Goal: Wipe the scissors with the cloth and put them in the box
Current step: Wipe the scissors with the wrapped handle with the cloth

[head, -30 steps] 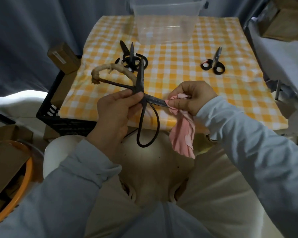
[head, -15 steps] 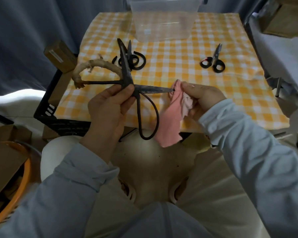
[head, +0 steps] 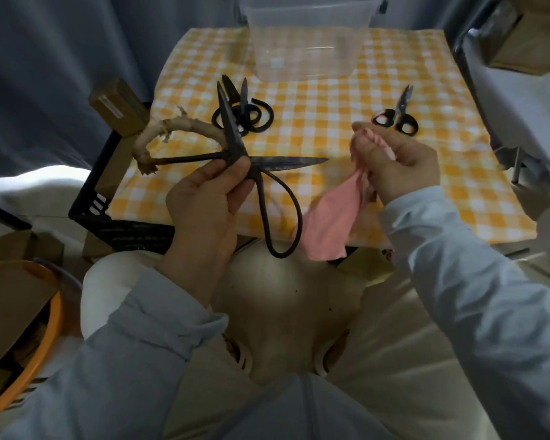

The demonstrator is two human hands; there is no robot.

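My left hand grips one pair of big scissors at the pivot, blades spread wide. My right hand clutches the one pink cloth, just clear of the blade tip. Farther off on the counter lie a heap of scissors I cannot count and one small pair, then one clear box.

A black crate stands beside the yellow checked tablecloth.
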